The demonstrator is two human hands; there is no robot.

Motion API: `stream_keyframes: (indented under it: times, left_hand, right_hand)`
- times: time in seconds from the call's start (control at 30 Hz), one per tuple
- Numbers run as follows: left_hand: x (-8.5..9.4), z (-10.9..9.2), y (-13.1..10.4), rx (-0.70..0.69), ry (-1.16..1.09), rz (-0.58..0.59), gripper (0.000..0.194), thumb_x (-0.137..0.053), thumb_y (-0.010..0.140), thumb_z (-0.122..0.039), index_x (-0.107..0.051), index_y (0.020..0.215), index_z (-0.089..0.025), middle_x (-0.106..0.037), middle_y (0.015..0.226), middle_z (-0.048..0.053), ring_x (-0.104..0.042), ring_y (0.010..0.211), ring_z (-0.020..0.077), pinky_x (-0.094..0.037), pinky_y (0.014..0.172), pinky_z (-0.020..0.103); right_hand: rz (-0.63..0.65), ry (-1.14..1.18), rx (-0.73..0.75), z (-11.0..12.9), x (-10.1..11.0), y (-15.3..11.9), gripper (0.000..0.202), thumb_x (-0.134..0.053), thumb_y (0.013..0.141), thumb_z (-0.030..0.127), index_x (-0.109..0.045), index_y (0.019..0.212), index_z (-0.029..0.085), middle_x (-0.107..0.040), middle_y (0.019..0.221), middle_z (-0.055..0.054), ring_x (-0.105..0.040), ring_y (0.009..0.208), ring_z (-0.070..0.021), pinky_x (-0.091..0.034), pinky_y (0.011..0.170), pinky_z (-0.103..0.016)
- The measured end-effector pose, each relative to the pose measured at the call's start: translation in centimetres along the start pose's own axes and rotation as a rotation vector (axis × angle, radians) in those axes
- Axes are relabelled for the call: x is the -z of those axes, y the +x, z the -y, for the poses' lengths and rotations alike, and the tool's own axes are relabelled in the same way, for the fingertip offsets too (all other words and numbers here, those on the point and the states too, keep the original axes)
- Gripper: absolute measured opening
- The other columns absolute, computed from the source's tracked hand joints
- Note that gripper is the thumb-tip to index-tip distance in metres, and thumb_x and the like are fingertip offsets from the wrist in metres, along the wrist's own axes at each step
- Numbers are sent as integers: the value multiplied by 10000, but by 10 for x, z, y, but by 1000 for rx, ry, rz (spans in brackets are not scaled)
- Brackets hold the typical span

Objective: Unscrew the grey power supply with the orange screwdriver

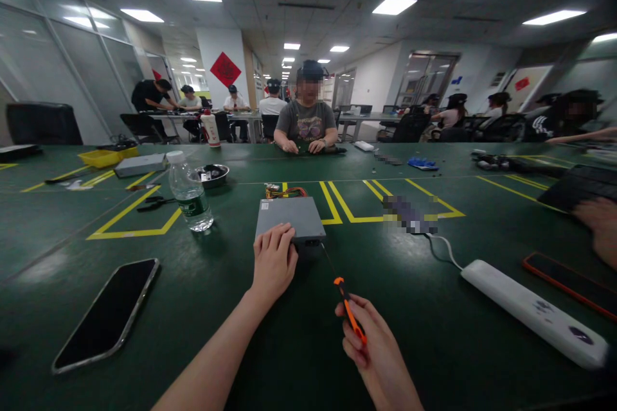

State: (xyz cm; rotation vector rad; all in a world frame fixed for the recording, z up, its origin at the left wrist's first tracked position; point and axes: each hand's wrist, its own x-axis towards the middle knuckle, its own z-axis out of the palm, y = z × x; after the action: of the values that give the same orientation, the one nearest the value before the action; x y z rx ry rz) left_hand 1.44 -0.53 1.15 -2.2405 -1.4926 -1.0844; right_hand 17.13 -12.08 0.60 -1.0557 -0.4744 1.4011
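Note:
A grey metal computer power supply (303, 215) lies flat on the green table, its socket side towards me and its bundle of coloured cables (286, 191) at the far side. My left hand (274, 260) grips its near left part, fingers bent over the top and thumb down the front face. In my right hand (373, 340) is a screwdriver (343, 290) with an orange and black handle, closed between thumb and fingers. Its thin shaft points up and left to the lower right corner of the front face; whether the tip sits in a screw cannot be made out.
Left of the power supply stand a water bottle (190, 196) and a metal bowl (212, 174); a phone (108, 314) lies nearer. On the right are a white power strip (530, 308) and an orange-edged phone (571, 282). A person (306, 112) sits opposite; another person's hand (600, 225) shows far right.

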Motion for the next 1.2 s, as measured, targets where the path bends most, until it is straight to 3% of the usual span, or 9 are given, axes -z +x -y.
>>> stream_keyframes:
  times: [0.17, 0.33, 0.47, 0.53, 0.6, 0.73, 0.83, 1.03, 1.2]
  left_hand:
    - [0, 1, 0, -9, -15, 6, 268, -416, 851, -182, -511, 1099, -220, -547, 1230, 57, -443, 1172, 207, -288, 969, 395]
    - [0, 1, 0, -32, -5, -6, 281, -417, 845, -168, -516, 1104, -212, -513, 1286, 59, -417, 1212, 201, -268, 1007, 400]
    - [2, 1, 0, -40, -12, 15, 292, -419, 847, -178, -515, 1120, -216, -529, 1273, 56, -430, 1204, 203, -273, 1004, 407]
    - [3, 1, 0, -39, -14, 21, 300, -420, 844, -176, -515, 1126, -218, -527, 1276, 55, -431, 1204, 208, -288, 988, 407]
    - [3, 1, 0, -38, -15, 19, 310, -429, 836, -170, -519, 1129, -222, -533, 1271, 54, -437, 1199, 214, -299, 977, 410]
    - [4, 2, 0, -40, -16, 18, 321, -440, 828, -166, -524, 1132, -226, -543, 1260, 55, -449, 1187, 221, -308, 968, 417]
    - [4, 3, 0, -47, -23, 28, 317, -435, 830, -161, -523, 1128, -222, -543, 1260, 50, -447, 1187, 213, -308, 967, 411]
    - [3, 3, 0, -44, -32, 13, 328, -446, 823, -156, -528, 1130, -239, -555, 1245, 42, -463, 1169, 211, -317, 959, 409]
    - [3, 4, 0, -44, -35, 25, 326, -444, 830, -170, -522, 1139, -237, -548, 1254, 44, -459, 1171, 217, -313, 960, 414]
  right_hand:
    - [-19, -37, 33, -1, 1, 1, 361, -715, 675, 389, -536, 880, 152, -586, 751, -5, -312, 427, -11, -188, 362, -140]
    - [-60, -218, 116, -3, 1, -5, 367, -697, 699, 362, -524, 973, 188, -516, 664, 48, -393, 432, -53, -324, 398, -190]
    - [-125, -822, 555, 2, 4, -9, 333, -514, 832, 435, -537, 1072, 206, -580, 859, -41, -590, 695, -176, -479, 621, -317]
    - [-98, -1029, 778, 5, 5, -9, 354, -430, 877, 446, -537, 1126, 219, -587, 1000, -87, -597, 883, -228, -480, 738, -360]
    - [-88, -1163, 892, 7, 4, -7, 345, -366, 910, 422, -535, 1135, 224, -603, 1000, -100, -609, 881, -234, -489, 734, -364]
    - [-117, -1275, 903, 5, 1, -5, 261, -351, 928, 370, -516, 1058, 215, -624, 879, -80, -637, 711, -207, -515, 592, -327]
    - [-101, -1320, 941, -1, 1, -6, 251, -401, 909, 361, -483, 1072, 189, -583, 926, -104, -631, 690, -201, -522, 529, -305]
    - [-111, -1364, 1192, -7, 3, -4, 212, -365, 925, 242, -501, 1083, 205, -550, 1001, -119, -629, 863, -213, -543, 655, -305]
    - [-156, -1398, 1057, 5, 9, -2, 222, -339, 943, 302, -505, 1065, 217, -574, 821, -60, -613, 591, -164, -510, 485, -273]
